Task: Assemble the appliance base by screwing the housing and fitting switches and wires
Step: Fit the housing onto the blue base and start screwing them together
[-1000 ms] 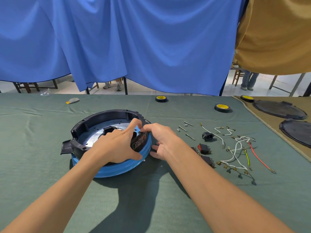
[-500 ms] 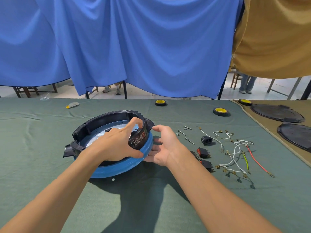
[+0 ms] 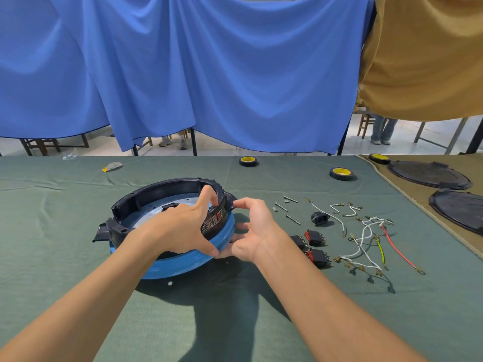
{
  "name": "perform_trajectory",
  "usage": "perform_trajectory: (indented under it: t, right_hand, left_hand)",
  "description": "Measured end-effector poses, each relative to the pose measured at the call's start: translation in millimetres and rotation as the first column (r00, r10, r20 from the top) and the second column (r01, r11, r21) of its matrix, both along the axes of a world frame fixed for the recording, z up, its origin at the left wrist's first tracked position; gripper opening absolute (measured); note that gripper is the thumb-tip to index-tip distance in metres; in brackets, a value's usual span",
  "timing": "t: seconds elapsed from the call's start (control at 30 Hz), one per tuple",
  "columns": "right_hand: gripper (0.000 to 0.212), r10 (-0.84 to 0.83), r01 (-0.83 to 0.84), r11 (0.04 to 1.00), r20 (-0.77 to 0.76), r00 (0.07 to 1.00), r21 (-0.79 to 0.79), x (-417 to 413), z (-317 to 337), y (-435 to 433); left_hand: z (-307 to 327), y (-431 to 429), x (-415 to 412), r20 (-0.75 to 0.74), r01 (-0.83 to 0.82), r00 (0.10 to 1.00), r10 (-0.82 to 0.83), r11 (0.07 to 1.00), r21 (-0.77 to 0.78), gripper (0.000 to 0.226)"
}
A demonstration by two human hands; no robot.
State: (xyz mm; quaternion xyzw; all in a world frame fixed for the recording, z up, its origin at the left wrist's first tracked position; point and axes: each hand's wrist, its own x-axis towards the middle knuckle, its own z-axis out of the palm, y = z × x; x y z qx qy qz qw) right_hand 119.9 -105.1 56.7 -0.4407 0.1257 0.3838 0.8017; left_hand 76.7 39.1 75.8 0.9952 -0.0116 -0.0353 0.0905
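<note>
Gripping the housing [image 3: 128, 203] is the left hand [image 3: 183, 228], the right hand [image 3: 254, 231] spread empty beside it

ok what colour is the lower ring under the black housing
Blue: the lower ring beneath the black housing is plain blue, shown best in the head view.

Your forearms: both bare, left entering from lower left, right from lower right, converging toward centre. Your left hand [image 3: 183, 228]: palm down, index finger [image 3: 207, 197] hooked over rim of housing [image 3: 162, 188], thumb pressed against its outer side, gripping. Your right hand [image 3: 257, 231]: just right of left hand, palm turned leftward, fingers spread and loosely curved, holding nothing. Index tip close by rim, contact unclear. Wrists near each other, not crossed.
</note>
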Motion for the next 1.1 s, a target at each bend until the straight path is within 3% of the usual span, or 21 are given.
perform_trajectory:
  t: [0.47,0.73,0.93,1.1]
  right_hand:
    - [0.025,-0.048,0.048,0.999,-0.034,0.998,0.012,0.4,-1.5,-1.4]
    - [0.032,-0.065,0.067,0.997,-0.048,0.997,0.03,-3.0,1.2,-4.4]
    - [0.025,-0.078,0.062,0.99,0.126,0.989,0.128,-4.6,20.3,-8.0]
    - [0.028,-0.163,0.088,0.971,0.345,0.924,0.224,-5.7,52.5,1.8]
  left_hand:
    - [-4.1,2.0,-5.5,0.065,-0.018,0.998,0.017,1.0,0.022,0.075]
    - [-6.2,1.7,-5.9,0.04,0.022,0.999,-0.025,0.998,0.064,0.089]
    - [13.0,11.8,-4.0,0.183,0.012,0.983,0.027,0.978,-0.21,0.08]
    - [47.5,18.6,-6.0,0.275,0.03,0.951,0.141,0.844,-0.536,0.084]
